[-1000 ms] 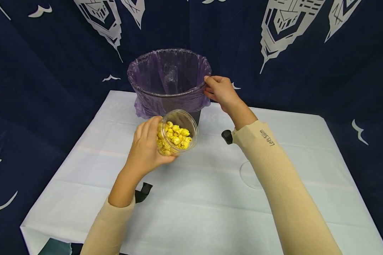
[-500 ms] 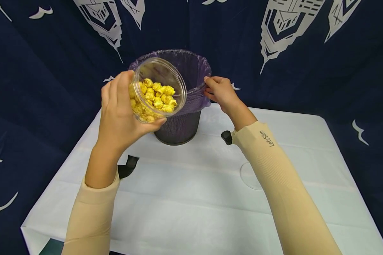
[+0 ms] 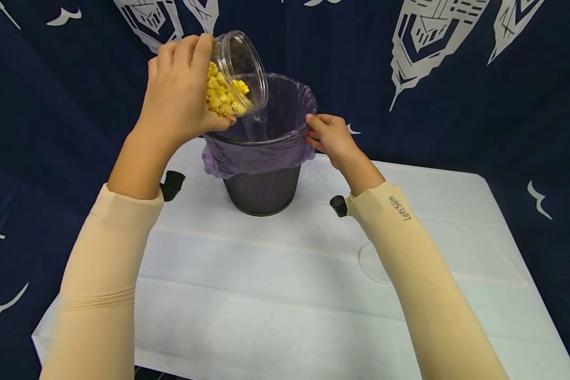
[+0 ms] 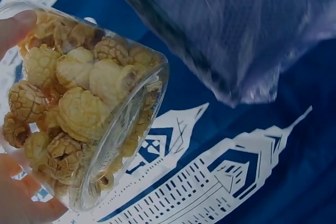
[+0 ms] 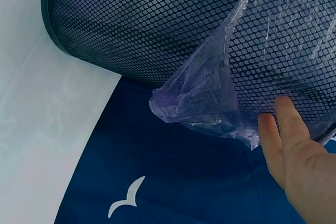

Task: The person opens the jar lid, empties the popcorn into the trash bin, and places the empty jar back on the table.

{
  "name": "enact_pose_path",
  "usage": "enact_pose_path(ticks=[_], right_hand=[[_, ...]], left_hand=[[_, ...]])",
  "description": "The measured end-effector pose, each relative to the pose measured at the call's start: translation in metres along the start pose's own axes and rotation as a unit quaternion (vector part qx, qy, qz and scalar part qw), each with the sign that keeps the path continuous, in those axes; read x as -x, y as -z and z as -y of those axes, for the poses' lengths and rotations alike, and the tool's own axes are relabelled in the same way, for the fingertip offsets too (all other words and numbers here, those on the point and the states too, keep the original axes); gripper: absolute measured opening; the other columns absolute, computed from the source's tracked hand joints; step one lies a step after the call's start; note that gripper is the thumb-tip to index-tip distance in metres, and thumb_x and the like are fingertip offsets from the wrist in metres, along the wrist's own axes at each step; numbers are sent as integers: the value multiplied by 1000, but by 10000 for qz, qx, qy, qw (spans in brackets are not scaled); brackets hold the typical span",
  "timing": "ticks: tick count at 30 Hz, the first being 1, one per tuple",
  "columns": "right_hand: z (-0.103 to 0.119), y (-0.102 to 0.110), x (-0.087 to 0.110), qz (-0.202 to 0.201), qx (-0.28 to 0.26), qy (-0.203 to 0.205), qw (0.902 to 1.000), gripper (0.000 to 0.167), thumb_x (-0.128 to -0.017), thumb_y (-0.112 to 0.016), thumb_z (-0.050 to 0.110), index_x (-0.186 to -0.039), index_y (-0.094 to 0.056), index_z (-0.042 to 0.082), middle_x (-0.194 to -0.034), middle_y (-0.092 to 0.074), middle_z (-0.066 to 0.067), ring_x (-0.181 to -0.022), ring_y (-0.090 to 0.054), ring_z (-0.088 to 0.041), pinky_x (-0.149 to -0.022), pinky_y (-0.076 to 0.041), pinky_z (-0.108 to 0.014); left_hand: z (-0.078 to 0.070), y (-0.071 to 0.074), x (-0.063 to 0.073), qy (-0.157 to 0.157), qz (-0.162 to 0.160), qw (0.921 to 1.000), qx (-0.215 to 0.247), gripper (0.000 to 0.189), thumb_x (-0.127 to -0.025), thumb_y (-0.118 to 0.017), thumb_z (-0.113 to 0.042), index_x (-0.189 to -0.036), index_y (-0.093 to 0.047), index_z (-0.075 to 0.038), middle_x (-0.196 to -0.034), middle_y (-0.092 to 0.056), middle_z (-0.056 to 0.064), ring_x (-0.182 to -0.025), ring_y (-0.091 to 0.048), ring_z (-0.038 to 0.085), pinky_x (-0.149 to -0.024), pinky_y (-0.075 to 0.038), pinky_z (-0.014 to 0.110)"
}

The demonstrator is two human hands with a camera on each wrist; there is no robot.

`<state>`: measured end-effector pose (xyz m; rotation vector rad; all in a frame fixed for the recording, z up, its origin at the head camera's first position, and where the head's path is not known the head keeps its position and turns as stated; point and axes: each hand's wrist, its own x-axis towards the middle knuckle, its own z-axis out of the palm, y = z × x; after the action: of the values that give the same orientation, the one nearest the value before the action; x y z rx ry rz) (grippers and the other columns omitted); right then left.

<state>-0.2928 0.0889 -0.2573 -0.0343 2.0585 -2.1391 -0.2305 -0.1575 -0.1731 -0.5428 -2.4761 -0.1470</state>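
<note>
My left hand (image 3: 176,92) grips a clear plastic jar (image 3: 239,55), tilted on its side above the left rim of a mesh trash can (image 3: 261,192). Yellow caramel popcorn (image 3: 223,95) lies inside the jar; in the left wrist view the popcorn (image 4: 81,111) fills much of it, and its open mouth leans toward the can. A purple trash bag (image 3: 261,158) lines the can and folds over its rim. At the right rim my right hand (image 3: 332,137) pinches the bag-covered edge between thumb and fingers. In the right wrist view, fingers (image 5: 291,121) lie against the bag-covered mesh.
A clear round lid (image 3: 374,264) lies flat on the white-covered table (image 3: 266,285), partly behind the right forearm. Behind the table hangs a dark blue curtain (image 3: 351,58) with white printed shapes. A black strap piece sticks out at each wrist.
The left hand has raised the jar from in front of the trash can, up and leftward, then over its left rim, tilting it further. The right hand stays at the rim.
</note>
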Motion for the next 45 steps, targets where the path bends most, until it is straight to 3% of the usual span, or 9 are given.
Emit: enact_pose_path(ticks=[8, 15, 21, 30, 35, 38, 40, 45], right_hand=[[-1, -1, 1, 15, -15, -22, 10000, 49, -94, -45, 18, -135, -31, -5, -134, -35, -16, -122, -38, -26, -93, -37, -29], [0, 0, 1, 1, -26, 6, 10000, 50, -94, -45, 18, -135, -30, -5, -135, -33, -16, -122, -36, -27, -92, -38, -30], [-1, 0, 1, 44, -48, -9, 10000, 50, -94, -45, 19, -136, -30, -5, -137, -32, -16, -124, -35, -27, -93, -36, -30], [-1, 1, 1, 16, -33, -6, 10000, 49, -94, -45, 19, -135, -32, -5, -135, -33, -17, -122, -36, -27, -93, -37, -30], [0, 0, 0, 24, 1, -20, 10000, 50, -94, -45, 19, -135, -31, -5, -136, -32, -16, -123, -36, -27, -93, -37, -30], [1, 0, -1, 30, -9, -33, 10000, 50, -94, -45, 19, -136, -31, -4, -137, -31, -16, -123, -35, -26, -94, -36, -30], [1, 0, -1, 38, -19, -29, 10000, 50, -94, -45, 19, -136, -31, -4, -138, -31, -16, -124, -35, -26, -94, -36, -30], [1, 0, -1, 58, -44, -40, 10000, 50, -94, -45, 18, -136, -31, -4, -137, -32, -15, -124, -35, -26, -94, -36, -30]], left_hand=[[9, -2, -26, -378, 893, 9914, -873, 100, -63, -79, -32, -137, -19, -2, -132, -28, 25, -120, -23, 42, -96, -18, 57], [8, -10, -40, -702, 1492, 9701, -1783, 103, -65, -78, -31, -139, -14, 0, -132, -24, 30, -119, -21, 46, -93, -17, 61], [4, -15, -47, -1004, 1706, 9529, -2298, 101, -63, -79, -29, -135, -15, 3, -129, -24, 32, -116, -24, 47, -92, -19, 62], [4, -20, -47, -1541, 1515, 9317, -2921, 94, -64, -79, -24, -132, -20, 4, -128, -27, 32, -117, -25, 47, -96, -19, 60], [8, -22, -45, -1995, 1022, 9187, -3251, 82, -66, -74, -10, -130, -25, 4, -126, -31, 30, -115, -29, 44, -96, -22, 57], [9, -22, -45, -2359, 590, 9036, -3527, 76, -66, -73, -3, -129, -30, 2, -123, -36, 28, -113, -33, 41, -96, -25, 55], [9, -21, -45, -2587, 368, 8890, -3761, 76, -66, -74, -2, -129, -32, 1, -123, -38, 26, -113, -34, 39, -96, -25, 53], [7, -21, -46, -2985, 160, 8571, -4196, 82, -62, -78, -5, -129, -33, -2, -125, -38, 23, -114, -34, 36, -98, -24, 50]])
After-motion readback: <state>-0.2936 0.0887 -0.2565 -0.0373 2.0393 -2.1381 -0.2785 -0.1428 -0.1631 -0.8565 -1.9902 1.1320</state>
